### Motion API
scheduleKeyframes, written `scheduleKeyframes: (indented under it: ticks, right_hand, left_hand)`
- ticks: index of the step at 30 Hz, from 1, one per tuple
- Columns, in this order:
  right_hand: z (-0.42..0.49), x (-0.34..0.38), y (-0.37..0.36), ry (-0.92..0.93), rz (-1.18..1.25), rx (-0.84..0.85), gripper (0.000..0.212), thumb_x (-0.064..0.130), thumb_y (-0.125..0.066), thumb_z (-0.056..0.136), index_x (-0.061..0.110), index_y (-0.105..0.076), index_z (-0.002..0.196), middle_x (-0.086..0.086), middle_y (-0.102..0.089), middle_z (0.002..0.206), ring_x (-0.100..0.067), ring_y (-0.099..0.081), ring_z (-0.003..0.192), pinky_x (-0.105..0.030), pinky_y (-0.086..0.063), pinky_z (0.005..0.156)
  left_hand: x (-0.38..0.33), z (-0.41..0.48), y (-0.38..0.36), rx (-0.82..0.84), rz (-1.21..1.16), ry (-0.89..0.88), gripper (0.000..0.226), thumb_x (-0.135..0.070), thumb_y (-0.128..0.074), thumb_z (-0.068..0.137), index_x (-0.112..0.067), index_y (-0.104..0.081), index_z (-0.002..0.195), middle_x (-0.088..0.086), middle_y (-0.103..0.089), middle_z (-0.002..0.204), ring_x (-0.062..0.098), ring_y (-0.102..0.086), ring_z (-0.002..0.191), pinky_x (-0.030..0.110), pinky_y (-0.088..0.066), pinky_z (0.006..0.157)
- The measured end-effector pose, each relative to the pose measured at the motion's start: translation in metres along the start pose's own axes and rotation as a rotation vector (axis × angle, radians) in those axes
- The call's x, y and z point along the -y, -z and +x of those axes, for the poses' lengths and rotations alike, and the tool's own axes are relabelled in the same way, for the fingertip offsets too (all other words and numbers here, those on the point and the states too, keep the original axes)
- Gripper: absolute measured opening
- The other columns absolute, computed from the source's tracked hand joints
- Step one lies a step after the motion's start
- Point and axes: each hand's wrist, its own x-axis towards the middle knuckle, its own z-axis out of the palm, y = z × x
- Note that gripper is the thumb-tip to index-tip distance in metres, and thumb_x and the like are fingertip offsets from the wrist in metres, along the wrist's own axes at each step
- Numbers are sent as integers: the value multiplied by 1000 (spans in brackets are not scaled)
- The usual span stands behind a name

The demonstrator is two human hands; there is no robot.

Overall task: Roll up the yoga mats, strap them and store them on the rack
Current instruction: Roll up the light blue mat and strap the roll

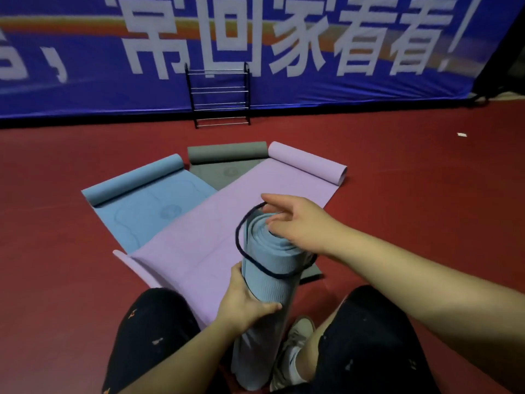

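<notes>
Head view: your red floor (426, 194) meets a blue banner (85, 66). On the floor a purple mat (227, 223), a blue mat (147, 206) and a grey mat (224, 166) overlap, their far ends curled. A blue roll (267, 302) stands between your knees. The rack (218, 95) leans at the banner. Your left grip (244, 305) clasps the roll's middle. Your right grip (295, 223) pinches the dark strap (237, 237) looped round its top.

Left grip (244, 305) curled tight, thumb across, forearm low — right grip (295, 223) held forward, pinching, arm outstretched
</notes>
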Motion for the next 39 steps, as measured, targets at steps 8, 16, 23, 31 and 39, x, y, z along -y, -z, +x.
scheduleKeyframes:
  ticks: [8, 16, 23, 31, 39]
  right_hand:
    - [27, -21, 26, 132, -696, -288, 57, 42, -69, 81, 28, -54, 134, 0, -57, 127, -18, -52, 116, -36, -43, 102]
    - [17, -72, -9, 22, -200, -145, 38, 27, -52, 100, 29, -54, 138, 11, -54, 139, -7, -47, 130, -20, -34, 103]
    - [-12, -59, -36, 4, -181, -331, 40, 34, -46, 100, 29, -55, 138, 12, -60, 135, -7, -56, 120, -26, -42, 103]
    - [-25, -49, -57, 0, -182, -390, 33, 31, -43, 102, 33, -65, 127, 20, -45, 49, 6, -48, 47, -11, -32, 48]
    - [-8, -43, -69, -125, 60, -394, 46, 29, -44, 101, 16, -37, 57, 4, -33, 47, -14, -29, 51, -31, -25, 54]
  left_hand:
    - [2, -14, 6, -8, 12, 24, 111, -49, -91, 43, -41, -20, 129, -22, -46, 127, 8, -52, 118, 34, -47, 101]
    - [-20, -26, 9, 82, -163, -126, 114, -54, -86, 56, -33, -14, 142, -16, -38, 144, 0, -41, 134, 10, -39, 100]
    - [-62, -35, 15, -303, -495, -177, 60, -53, -47, 92, -19, -51, 141, -3, -58, 140, 14, -50, 134, 47, -35, 116]
    - [-82, -47, 38, -579, -497, -27, 30, -21, -45, 105, -11, -71, 94, -2, -74, 91, 13, -67, 87, 30, -53, 80]
    - [-82, -4, 84, -310, -430, 333, 36, -43, -58, 91, -8, -57, 82, 10, -49, 78, 20, -40, 69, 26, -39, 59]
